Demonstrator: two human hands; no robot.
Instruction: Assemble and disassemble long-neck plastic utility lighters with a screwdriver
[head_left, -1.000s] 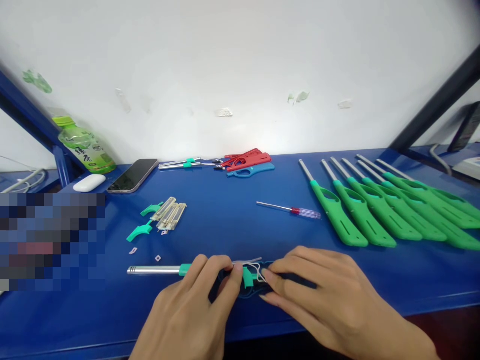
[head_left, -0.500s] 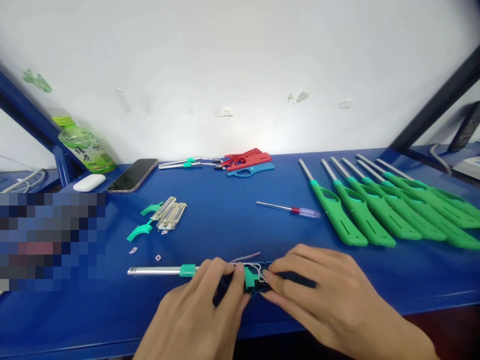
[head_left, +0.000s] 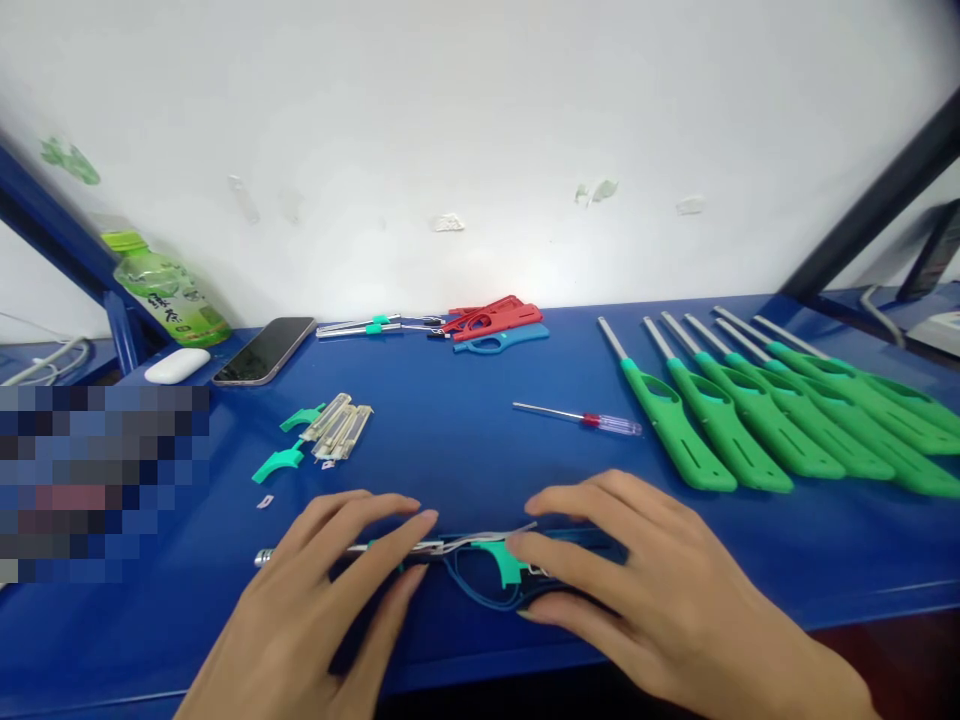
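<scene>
In front of me on the blue table lies a blue lighter casing half (head_left: 480, 603), its hollow side up. A teal trigger (head_left: 504, 562) sits in it, and thin white wires (head_left: 480, 541) run along its upper edge. The metal tube (head_left: 264, 558) points left, mostly covered by my left hand (head_left: 322, 590). That hand's thumb and fingertips are on either side of the lighter's neck. My right hand (head_left: 637, 580) grips the casing by the trigger, index finger above and thumb below. Its fingers hide the handle's inner parts.
Finished-looking green lighters (head_left: 690, 430) lie at right, near a screwdriver (head_left: 600, 422). At left are clear fuel tanks (head_left: 341, 428), teal triggers (head_left: 279, 462), a phone (head_left: 266, 350), a white case (head_left: 178, 366) and a bottle (head_left: 169, 295). Red casings (head_left: 499, 318) and metal tubes (head_left: 360, 328) lie behind.
My left hand has moved left from the trigger area to the neck and tube. My right index finger now rests at the trigger. The casing's loop and the trigger show more.
</scene>
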